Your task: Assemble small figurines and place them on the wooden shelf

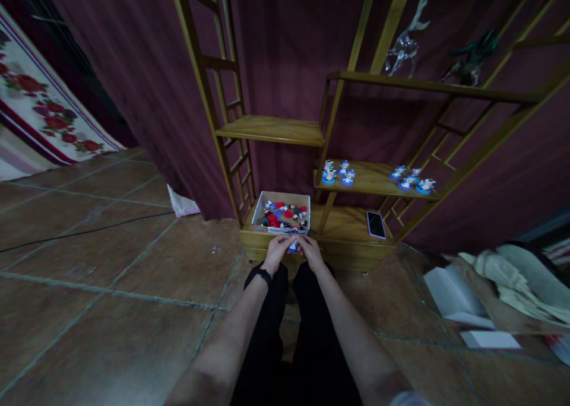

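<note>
Between my two hands is a small figurine (293, 246) with a blue-purple base, held in front of the box. My left hand (276, 250), with a dark band at the wrist, pinches it from the left. From the other side, the fingers of my right hand (309, 248) close on it too; they partly cover it. Just beyond stands an open cardboard box (257, 213) on the lowest shelf, filled with several small figures and red, blue and black round pieces. Several finished-looking figurines on blue bases (348, 177) stand on the shelf to the right.
A wooden rack (271, 130) rises ahead against a dark red curtain (285, 44). Another figurine group (407, 183) stands at the middle shelf's right end. A phone (376, 224) lies below. Glass deer (403, 53) and a dark statuette (472, 59) stand higher. White boxes (458, 296) lie right.
</note>
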`<action>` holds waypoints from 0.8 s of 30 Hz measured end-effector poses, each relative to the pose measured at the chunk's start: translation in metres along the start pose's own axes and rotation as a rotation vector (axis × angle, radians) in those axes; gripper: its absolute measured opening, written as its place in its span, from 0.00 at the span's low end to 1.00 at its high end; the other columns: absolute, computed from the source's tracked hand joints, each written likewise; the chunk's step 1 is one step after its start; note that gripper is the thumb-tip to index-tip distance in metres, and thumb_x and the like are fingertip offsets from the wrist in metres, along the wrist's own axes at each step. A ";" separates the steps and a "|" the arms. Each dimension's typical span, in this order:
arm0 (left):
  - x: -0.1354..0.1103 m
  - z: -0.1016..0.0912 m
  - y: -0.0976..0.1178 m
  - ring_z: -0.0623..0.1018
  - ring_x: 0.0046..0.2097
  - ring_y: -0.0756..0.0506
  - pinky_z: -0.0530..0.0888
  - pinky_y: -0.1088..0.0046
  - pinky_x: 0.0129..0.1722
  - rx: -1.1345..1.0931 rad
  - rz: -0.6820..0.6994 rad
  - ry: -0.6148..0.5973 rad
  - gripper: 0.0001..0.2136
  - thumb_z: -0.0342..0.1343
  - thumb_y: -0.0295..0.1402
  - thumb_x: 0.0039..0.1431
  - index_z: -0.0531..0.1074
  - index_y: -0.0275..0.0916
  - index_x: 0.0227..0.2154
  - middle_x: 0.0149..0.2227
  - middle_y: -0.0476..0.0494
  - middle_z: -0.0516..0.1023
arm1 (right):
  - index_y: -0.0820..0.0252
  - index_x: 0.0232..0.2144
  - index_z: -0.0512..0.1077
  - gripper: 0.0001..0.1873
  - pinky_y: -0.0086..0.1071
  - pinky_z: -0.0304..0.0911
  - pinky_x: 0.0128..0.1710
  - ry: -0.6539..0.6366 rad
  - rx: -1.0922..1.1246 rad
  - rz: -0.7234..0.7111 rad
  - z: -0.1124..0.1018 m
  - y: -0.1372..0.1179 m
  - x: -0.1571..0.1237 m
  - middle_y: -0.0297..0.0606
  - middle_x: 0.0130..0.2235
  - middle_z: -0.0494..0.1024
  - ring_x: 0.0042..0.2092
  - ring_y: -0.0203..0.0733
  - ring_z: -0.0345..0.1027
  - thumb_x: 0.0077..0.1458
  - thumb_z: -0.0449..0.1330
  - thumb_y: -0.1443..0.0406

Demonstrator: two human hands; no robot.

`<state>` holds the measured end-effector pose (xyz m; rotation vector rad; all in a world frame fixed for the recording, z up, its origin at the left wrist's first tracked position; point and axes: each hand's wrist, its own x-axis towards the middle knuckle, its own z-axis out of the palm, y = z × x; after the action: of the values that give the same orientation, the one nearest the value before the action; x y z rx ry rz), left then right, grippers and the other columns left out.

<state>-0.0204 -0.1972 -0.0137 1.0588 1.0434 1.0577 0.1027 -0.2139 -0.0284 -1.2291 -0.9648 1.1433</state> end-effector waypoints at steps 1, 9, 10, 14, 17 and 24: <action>0.000 0.001 0.001 0.69 0.23 0.52 0.63 0.78 0.22 0.001 -0.005 0.003 0.15 0.62 0.42 0.38 0.73 0.34 0.25 0.22 0.48 0.72 | 0.63 0.32 0.74 0.21 0.24 0.50 0.17 0.007 -0.004 -0.005 0.000 0.000 0.000 0.29 0.17 0.67 0.18 0.29 0.55 0.42 0.58 0.52; 0.001 0.001 0.000 0.69 0.24 0.51 0.64 0.77 0.24 -0.021 -0.004 0.034 0.12 0.63 0.38 0.35 0.71 0.36 0.22 0.20 0.50 0.71 | 0.60 0.33 0.75 0.19 0.27 0.60 0.23 -0.044 0.031 0.003 0.000 0.005 0.002 0.33 0.23 0.73 0.24 0.34 0.63 0.40 0.60 0.55; 0.001 0.001 -0.001 0.69 0.24 0.51 0.64 0.77 0.24 -0.019 -0.002 0.036 0.12 0.62 0.38 0.35 0.71 0.36 0.22 0.21 0.50 0.71 | 0.60 0.33 0.75 0.18 0.27 0.60 0.23 -0.042 0.039 0.011 0.000 0.005 0.002 0.33 0.23 0.73 0.24 0.34 0.63 0.40 0.60 0.56; 0.001 -0.001 -0.002 0.68 0.23 0.52 0.63 0.78 0.23 -0.012 0.010 0.009 0.10 0.61 0.37 0.36 0.70 0.36 0.20 0.19 0.51 0.70 | 0.60 0.32 0.75 0.16 0.27 0.61 0.22 -0.013 0.060 0.044 0.000 0.003 0.003 0.32 0.21 0.72 0.22 0.34 0.63 0.40 0.59 0.57; 0.002 -0.002 -0.002 0.66 0.21 0.53 0.62 0.78 0.22 -0.007 0.006 -0.013 0.10 0.61 0.37 0.36 0.70 0.36 0.19 0.17 0.52 0.68 | 0.60 0.30 0.75 0.15 0.28 0.61 0.21 0.006 0.075 0.062 0.001 0.002 0.003 0.32 0.19 0.72 0.21 0.34 0.63 0.40 0.59 0.57; 0.001 -0.002 -0.001 0.68 0.23 0.52 0.62 0.78 0.22 -0.027 -0.011 -0.016 0.10 0.60 0.38 0.38 0.69 0.36 0.20 0.19 0.50 0.69 | 0.61 0.29 0.73 0.19 0.27 0.61 0.19 0.025 0.103 0.072 0.002 0.000 0.002 0.32 0.22 0.72 0.20 0.33 0.62 0.39 0.61 0.52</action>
<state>-0.0223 -0.1959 -0.0152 1.0371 1.0183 1.0509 0.1011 -0.2118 -0.0283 -1.1996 -0.8386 1.2166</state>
